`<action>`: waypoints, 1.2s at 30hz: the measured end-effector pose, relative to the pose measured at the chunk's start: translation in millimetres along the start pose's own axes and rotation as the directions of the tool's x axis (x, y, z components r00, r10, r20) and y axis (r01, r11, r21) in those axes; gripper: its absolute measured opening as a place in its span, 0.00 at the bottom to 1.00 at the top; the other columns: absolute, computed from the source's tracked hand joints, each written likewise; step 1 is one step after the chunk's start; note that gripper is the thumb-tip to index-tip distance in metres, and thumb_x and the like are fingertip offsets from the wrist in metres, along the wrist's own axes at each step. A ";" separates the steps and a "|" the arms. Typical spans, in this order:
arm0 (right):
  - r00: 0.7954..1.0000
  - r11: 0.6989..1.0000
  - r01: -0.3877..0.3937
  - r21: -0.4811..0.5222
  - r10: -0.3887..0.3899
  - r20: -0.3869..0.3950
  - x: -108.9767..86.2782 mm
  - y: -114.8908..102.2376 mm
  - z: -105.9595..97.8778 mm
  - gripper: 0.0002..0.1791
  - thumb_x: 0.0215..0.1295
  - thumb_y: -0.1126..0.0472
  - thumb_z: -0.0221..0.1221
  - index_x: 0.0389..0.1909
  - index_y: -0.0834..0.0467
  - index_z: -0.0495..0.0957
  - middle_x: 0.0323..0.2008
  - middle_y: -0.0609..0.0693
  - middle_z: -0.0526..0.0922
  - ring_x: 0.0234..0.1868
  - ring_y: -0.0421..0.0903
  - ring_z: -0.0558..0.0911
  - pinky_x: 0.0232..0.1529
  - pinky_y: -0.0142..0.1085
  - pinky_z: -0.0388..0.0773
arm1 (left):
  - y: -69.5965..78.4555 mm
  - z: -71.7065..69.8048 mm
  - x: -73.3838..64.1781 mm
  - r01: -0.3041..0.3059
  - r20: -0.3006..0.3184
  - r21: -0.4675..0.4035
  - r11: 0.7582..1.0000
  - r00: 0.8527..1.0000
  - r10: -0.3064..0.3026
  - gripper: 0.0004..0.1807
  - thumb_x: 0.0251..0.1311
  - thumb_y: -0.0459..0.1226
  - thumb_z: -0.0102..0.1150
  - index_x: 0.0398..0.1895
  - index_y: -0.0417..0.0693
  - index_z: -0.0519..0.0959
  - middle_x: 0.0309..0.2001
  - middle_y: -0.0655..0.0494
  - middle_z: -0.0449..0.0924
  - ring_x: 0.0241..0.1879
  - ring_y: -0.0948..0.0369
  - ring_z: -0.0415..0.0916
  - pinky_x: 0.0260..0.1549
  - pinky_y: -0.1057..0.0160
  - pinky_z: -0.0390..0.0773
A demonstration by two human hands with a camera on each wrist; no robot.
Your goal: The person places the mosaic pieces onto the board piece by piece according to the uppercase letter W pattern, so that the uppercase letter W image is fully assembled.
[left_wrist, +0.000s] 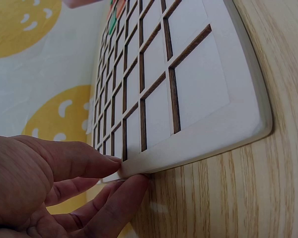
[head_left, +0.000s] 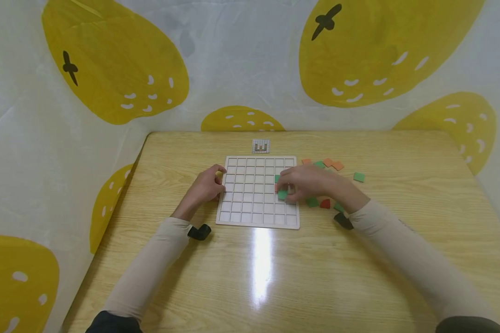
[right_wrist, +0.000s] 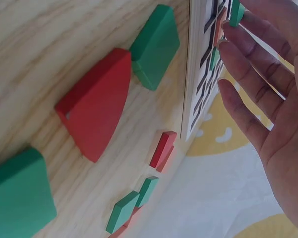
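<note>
A white square grid board lies on the wooden table. My left hand pinches its left edge; in the left wrist view the thumb rests on the rim and the fingers curl at its side. Over the right part of the board, my right hand pinches a small green square tile between thumb and fingertips. Just beyond it, another green tile and a red tile sit in grid cells, partly covered by the fingers. That held tile shows at the top of the right wrist view.
Loose tiles lie right of the board: orange ones, a green one farther out, and a red piece with a curved edge. A small patterned card lies behind the board. Fruit-print cloth hangs behind the table.
</note>
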State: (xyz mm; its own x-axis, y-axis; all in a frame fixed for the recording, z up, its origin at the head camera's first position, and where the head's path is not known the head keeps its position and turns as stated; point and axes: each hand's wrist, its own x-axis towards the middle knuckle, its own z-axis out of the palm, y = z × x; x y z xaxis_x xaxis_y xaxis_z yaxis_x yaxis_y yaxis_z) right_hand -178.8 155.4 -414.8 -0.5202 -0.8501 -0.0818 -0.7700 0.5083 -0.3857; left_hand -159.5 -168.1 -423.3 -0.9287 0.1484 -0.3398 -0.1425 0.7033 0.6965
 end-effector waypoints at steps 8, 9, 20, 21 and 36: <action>0.999 0.999 0.036 -0.012 -0.036 0.012 4.0 -4.2 1.1 0.11 0.61 0.57 0.69 0.44 0.51 0.85 0.38 0.43 0.82 0.36 0.41 0.78 0.35 0.34 0.75 | -0.4 -0.6 0.2 -0.006 0.000 0.003 1.000 1.000 0.006 0.29 0.64 0.26 0.59 0.68 0.44 0.68 0.38 0.45 0.73 0.25 0.59 0.71 0.23 0.66 0.78; 0.999 0.999 0.041 -0.015 -0.041 0.012 4.4 -4.6 1.3 0.12 0.61 0.56 0.69 0.45 0.51 0.85 0.39 0.44 0.82 0.35 0.40 0.77 0.35 0.34 0.75 | -0.3 -0.6 0.1 -0.006 0.000 0.002 1.000 1.000 0.006 0.29 0.64 0.26 0.60 0.68 0.44 0.68 0.38 0.45 0.73 0.24 0.59 0.71 0.23 0.66 0.78; 0.999 0.998 0.036 -0.058 -0.034 0.023 6.4 -6.5 1.8 0.12 0.61 0.56 0.69 0.45 0.51 0.84 0.39 0.44 0.81 0.37 0.40 0.77 0.36 0.34 0.76 | -2.0 -0.1 1.1 -0.010 -0.004 0.004 1.000 1.000 0.010 0.29 0.64 0.26 0.60 0.68 0.45 0.68 0.38 0.45 0.74 0.25 0.58 0.71 0.23 0.66 0.78; 0.999 0.998 0.038 -0.058 -0.037 0.021 6.1 -7.1 1.6 0.12 0.61 0.56 0.69 0.45 0.52 0.84 0.39 0.44 0.81 0.37 0.40 0.77 0.36 0.35 0.76 | -2.3 0.0 1.4 -0.010 -0.003 0.004 1.000 1.000 0.010 0.29 0.64 0.26 0.60 0.68 0.45 0.68 0.38 0.44 0.74 0.25 0.58 0.71 0.24 0.66 0.78; 0.999 0.999 -0.039 -0.034 0.039 0.007 -12.2 3.2 0.9 0.15 0.60 0.56 0.70 0.47 0.53 0.84 0.39 0.45 0.82 0.39 0.41 0.77 0.39 0.36 0.77 | -2.7 0.7 1.6 -0.007 -0.009 0.017 1.000 1.000 0.007 0.29 0.63 0.26 0.61 0.68 0.44 0.68 0.39 0.44 0.74 0.26 0.58 0.72 0.24 0.66 0.79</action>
State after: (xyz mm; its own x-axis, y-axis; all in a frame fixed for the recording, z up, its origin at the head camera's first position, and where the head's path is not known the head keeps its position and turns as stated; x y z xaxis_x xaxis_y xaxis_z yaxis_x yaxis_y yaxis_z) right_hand -174.5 167.2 -415.8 -0.5473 -0.8305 -0.1037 -0.7611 0.5454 -0.3511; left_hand -160.4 -169.3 -426.2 -0.9327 0.1475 -0.3292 -0.1301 0.7137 0.6883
